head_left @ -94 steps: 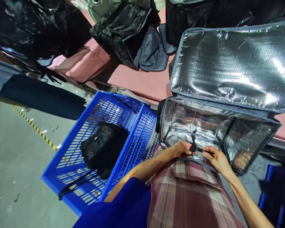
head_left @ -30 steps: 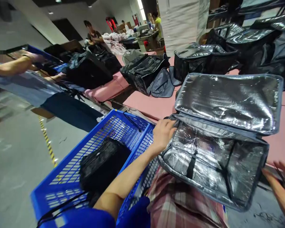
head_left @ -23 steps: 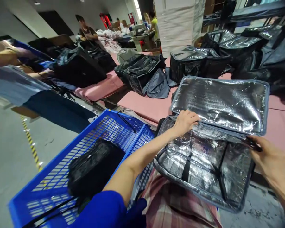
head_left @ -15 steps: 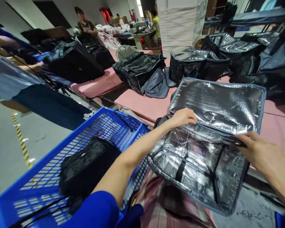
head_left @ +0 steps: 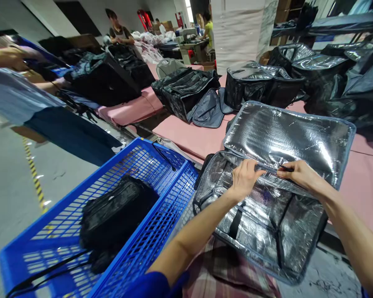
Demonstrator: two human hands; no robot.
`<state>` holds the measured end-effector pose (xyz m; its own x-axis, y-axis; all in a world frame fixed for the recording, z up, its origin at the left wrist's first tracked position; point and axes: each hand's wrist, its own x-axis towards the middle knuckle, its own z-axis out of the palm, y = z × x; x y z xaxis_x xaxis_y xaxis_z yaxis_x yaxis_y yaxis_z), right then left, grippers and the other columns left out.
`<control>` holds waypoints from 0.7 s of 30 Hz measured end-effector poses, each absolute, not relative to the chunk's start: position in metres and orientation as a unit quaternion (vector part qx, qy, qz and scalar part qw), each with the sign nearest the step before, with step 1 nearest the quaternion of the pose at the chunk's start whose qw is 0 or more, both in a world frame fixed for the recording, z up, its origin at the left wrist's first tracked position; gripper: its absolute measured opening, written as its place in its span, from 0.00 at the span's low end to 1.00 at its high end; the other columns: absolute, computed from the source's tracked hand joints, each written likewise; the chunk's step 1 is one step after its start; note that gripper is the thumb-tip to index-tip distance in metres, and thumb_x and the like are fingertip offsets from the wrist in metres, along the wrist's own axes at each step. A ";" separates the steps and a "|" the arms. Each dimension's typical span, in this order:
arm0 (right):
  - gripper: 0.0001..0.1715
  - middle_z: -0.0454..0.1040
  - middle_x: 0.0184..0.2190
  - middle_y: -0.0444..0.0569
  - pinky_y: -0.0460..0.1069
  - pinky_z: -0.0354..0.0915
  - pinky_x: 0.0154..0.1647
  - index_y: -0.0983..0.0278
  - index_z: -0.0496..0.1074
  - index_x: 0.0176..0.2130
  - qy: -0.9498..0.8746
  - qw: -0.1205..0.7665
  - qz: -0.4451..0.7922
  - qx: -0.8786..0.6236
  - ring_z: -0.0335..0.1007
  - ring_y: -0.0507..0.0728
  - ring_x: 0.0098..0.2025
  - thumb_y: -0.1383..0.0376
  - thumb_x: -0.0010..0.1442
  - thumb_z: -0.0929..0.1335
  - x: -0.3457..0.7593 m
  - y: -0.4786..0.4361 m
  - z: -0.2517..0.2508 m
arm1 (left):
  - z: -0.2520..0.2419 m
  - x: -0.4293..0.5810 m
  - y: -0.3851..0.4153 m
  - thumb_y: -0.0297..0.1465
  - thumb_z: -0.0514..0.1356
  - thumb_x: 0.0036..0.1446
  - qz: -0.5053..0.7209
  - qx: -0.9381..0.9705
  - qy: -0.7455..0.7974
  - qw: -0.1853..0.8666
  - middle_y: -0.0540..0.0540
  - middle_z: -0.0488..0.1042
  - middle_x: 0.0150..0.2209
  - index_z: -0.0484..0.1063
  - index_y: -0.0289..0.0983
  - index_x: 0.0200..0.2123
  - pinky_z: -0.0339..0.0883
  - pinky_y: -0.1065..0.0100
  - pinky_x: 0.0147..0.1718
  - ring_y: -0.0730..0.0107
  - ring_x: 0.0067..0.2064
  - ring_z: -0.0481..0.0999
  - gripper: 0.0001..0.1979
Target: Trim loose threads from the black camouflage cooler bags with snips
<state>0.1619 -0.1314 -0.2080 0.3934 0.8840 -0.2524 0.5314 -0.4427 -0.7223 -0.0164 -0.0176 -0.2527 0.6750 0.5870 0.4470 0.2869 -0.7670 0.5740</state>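
Note:
An insulated bag (head_left: 251, 223) with a shiny silver lining lies open in front of me, its lid (head_left: 286, 132) folded back onto the pink table. Along the seam between lid and body, my left hand (head_left: 245, 177) pinches the edge, thumb pointing right. Just to its right, my right hand (head_left: 301, 176) is closed at the same seam. A small, slim dark thing (head_left: 287, 167) sticks out of its fingers; its kind cannot be made out. Black straps (head_left: 236, 223) cross the lining inside.
On my left stands a blue plastic crate (head_left: 146, 223) holding a black bag (head_left: 115, 211). More bags (head_left: 186, 91) and silver-lined bags (head_left: 248, 82) crowd the pink table (head_left: 180, 134). A co-worker (head_left: 21, 91) stands at the left; other people are farther back.
My right hand has come left along the seam, close to my left hand. The left hand has shifted slightly lower and turned. The view has swung a little to the left.

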 end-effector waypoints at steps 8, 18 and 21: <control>0.28 0.62 0.20 0.42 0.47 0.49 0.25 0.65 0.71 0.24 -0.443 0.301 0.335 -0.776 0.52 0.51 0.24 0.42 0.44 0.69 0.158 -0.130 -0.209 | -0.264 -0.003 -0.030 0.37 0.61 0.58 0.318 0.837 0.319 0.311 0.42 0.75 0.36 0.70 0.34 0.39 0.64 0.68 0.37 0.66 0.38 0.73 0.12; 0.31 0.63 0.20 0.44 0.47 0.49 0.24 0.65 0.72 0.23 -0.448 0.298 0.302 -0.787 0.54 0.52 0.23 0.40 0.41 0.70 0.158 -0.129 -0.205 | -0.263 0.003 -0.042 0.30 0.56 0.60 0.315 0.801 0.351 0.369 0.46 0.74 0.33 0.75 0.37 0.34 0.63 0.70 0.36 0.71 0.33 0.71 0.08; 0.33 0.64 0.20 0.44 0.47 0.50 0.24 0.65 0.71 0.23 -0.454 0.293 0.297 -0.788 0.54 0.52 0.23 0.38 0.41 0.69 0.157 -0.131 -0.203 | -0.255 -0.003 -0.040 0.27 0.57 0.57 0.288 0.810 0.338 0.384 0.49 0.73 0.32 0.75 0.38 0.31 0.62 0.72 0.34 0.73 0.31 0.70 0.06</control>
<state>0.1570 -0.1309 -0.2034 0.4124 0.8884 -0.2020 0.5404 -0.4170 -0.7308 -0.0027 -0.0395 -0.2555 0.6061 0.7678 0.2076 0.3254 -0.4775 0.8162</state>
